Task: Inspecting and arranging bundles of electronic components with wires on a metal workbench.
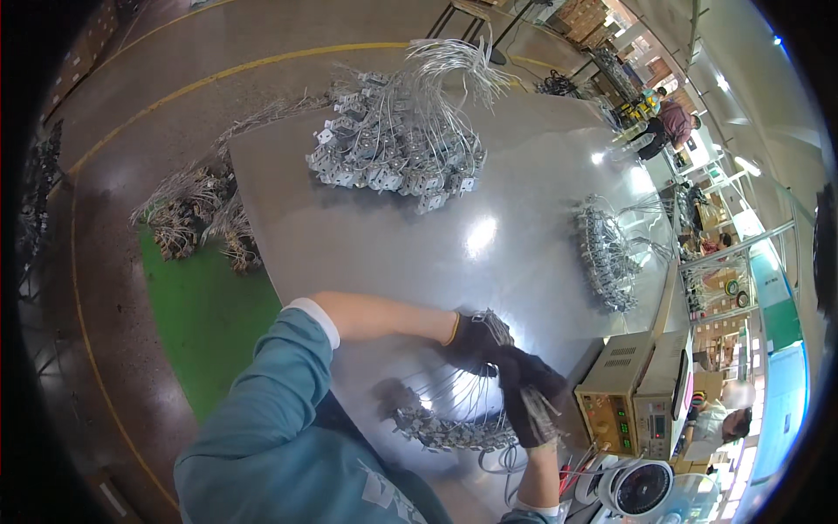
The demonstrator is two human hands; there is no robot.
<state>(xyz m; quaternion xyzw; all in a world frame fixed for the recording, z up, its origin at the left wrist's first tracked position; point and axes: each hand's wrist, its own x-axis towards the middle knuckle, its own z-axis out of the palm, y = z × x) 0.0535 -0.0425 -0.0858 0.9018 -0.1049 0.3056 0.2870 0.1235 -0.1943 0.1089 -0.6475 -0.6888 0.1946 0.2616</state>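
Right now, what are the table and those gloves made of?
The table looks like bare polished metal, probably steel: grey, smooth, and mirroring the ceiling lights as bright spots. The gloves on the left hand and right hand look like dark knitted fabric with a matte finish; a yellow cuff edge shows on the left one. Any coating is too blurred to tell.

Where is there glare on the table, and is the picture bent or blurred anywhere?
Head view: bright glare spots lie on the shiny grey table, mid-table and toward its far right edge. The fisheye bends the table edges and the yellow floor line toward the dark rim. The gloved left hand and right hand look slightly soft.
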